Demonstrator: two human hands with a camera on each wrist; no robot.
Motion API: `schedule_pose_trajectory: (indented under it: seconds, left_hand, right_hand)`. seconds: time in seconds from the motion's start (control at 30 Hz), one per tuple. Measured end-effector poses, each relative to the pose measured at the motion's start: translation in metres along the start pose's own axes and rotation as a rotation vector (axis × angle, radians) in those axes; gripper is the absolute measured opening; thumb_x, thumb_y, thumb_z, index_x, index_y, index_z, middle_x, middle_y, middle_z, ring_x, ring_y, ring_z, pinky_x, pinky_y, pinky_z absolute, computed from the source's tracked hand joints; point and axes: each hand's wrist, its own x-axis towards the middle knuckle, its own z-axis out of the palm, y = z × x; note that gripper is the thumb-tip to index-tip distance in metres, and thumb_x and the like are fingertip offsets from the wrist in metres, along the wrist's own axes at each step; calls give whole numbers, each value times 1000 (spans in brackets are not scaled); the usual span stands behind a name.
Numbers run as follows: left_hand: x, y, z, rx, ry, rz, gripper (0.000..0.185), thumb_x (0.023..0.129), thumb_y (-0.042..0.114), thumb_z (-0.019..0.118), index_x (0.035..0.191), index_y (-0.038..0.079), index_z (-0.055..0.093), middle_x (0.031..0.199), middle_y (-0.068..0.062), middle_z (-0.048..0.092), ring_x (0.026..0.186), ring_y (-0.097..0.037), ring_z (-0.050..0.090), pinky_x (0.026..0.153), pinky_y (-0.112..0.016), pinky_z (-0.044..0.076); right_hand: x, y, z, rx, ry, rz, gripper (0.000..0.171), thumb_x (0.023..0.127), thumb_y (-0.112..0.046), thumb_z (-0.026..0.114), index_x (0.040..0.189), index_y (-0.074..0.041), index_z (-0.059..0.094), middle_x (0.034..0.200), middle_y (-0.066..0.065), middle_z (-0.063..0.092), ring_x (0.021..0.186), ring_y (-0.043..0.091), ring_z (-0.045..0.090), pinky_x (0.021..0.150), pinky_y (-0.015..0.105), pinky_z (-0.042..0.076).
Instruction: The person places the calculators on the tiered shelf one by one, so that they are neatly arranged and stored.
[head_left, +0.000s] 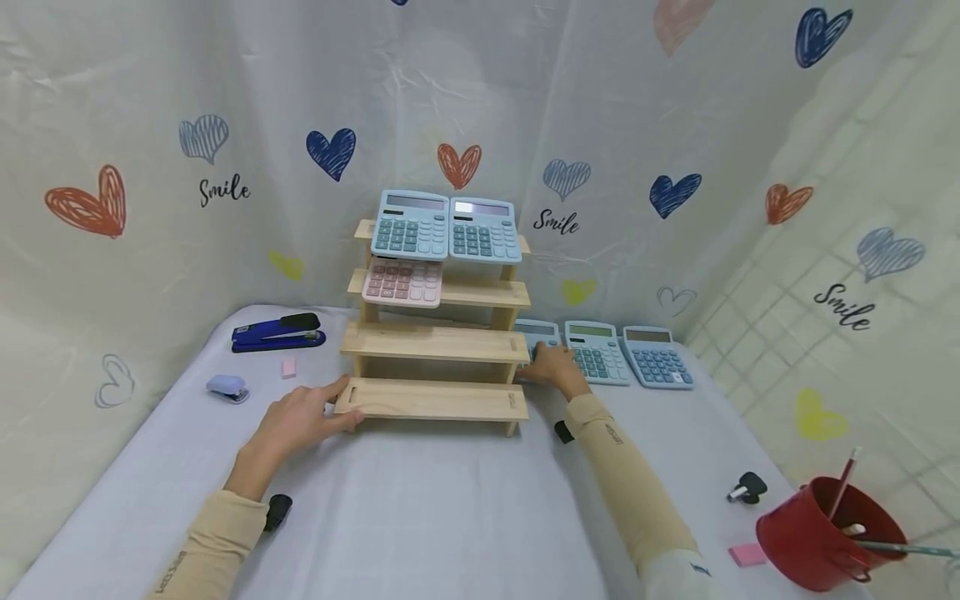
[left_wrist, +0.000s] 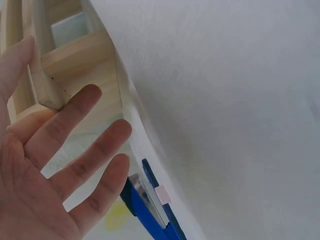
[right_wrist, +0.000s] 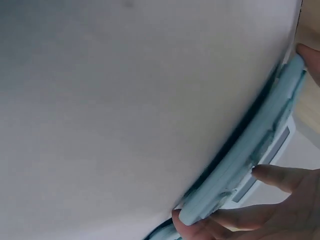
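White-clothed table, heart-print backdrop: calculator pick-up beside the stepped wooden rack.

Head view: the wooden display rack [head_left: 438,333] is steadied at its bottom tier by the left hand [head_left: 300,421], fingers extended; two blue calculators [head_left: 446,225] and a pink calculator [head_left: 402,282] are already shelved. The right hand [head_left: 551,367] is laid on the nearest light-blue calculator [head_left: 536,336], just right of the rack. Left wrist view: the fingers [left_wrist: 75,145] are seen spread and flat, gripping nothing; a blue stapler [left_wrist: 150,210] lies near. Right wrist view: the calculator [right_wrist: 240,170] is pinched at its edges by thumb and fingers [right_wrist: 280,177]. Grasping is judged in hand; lifting clear of the cloth and the neighbouring calculators is called for next.
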Motion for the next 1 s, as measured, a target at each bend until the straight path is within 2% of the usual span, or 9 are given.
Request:
schedule_pose_trajectory:
  seconds: [0.13,0.23,0.37,0.47,0.57,0.8,1.0]
  left_hand:
    - [0,1,1,-3,-1,2,81,90,59,65,151,9,46,127,-20,69,71,-17,55,57,-35,42]
    - [0,1,2,-6,-6,0,81,91,59,65,151,9,45,127,-20,69,72,-17,56,57,-34,42]
    - [1,0,4,-11,-13,-1,81,91,60,64,152,9,45,128,-21,69,72,-17,55,56,-34,41]
    - [2,0,5,-12,-13,-2,81,91,60,64,152,10,44,128,-20,69,71,-17,54,56,-34,41]
    - [1,1,3,-5,-11,-3,82,91,60,64,152,10,44,128,-20,69,71,-17,55,57,-34,41]
    - [1,-1,0,-2,-12,-5,82,91,60,64,152,9,44,130,-23,67,72,-18,55,57,-35,41]
    - [0,-1,0,-1,-11,-1,83,90,62,64,152,9,45,129,-21,68,72,-18,56,56,-33,40]
  right_hand:
    - [-7,3,-3,4,40,-36,99,85,-64,62,151,6,36,146,37,46,136,58,40,112,69,29]
    - [-12,7,-6,59,62,-43,102,83,-64,64,149,8,37,142,33,53,130,52,51,111,66,34]
    - [-21,14,-11,136,101,-35,107,80,-66,68,150,8,36,142,35,52,126,51,54,102,61,46]
    - [-27,20,-17,148,141,-53,105,81,-66,68,151,6,36,140,36,53,122,51,56,98,59,49]
    - [-34,23,-25,159,159,-68,104,82,-67,64,152,4,34,141,37,51,123,51,55,99,59,48]
    - [-58,29,-50,230,155,-50,107,82,-70,63,157,-2,27,155,35,35,140,54,36,108,67,38]
    - [-82,28,-72,237,213,-72,104,84,-69,62,157,-3,28,160,33,28,145,54,29,109,70,34]
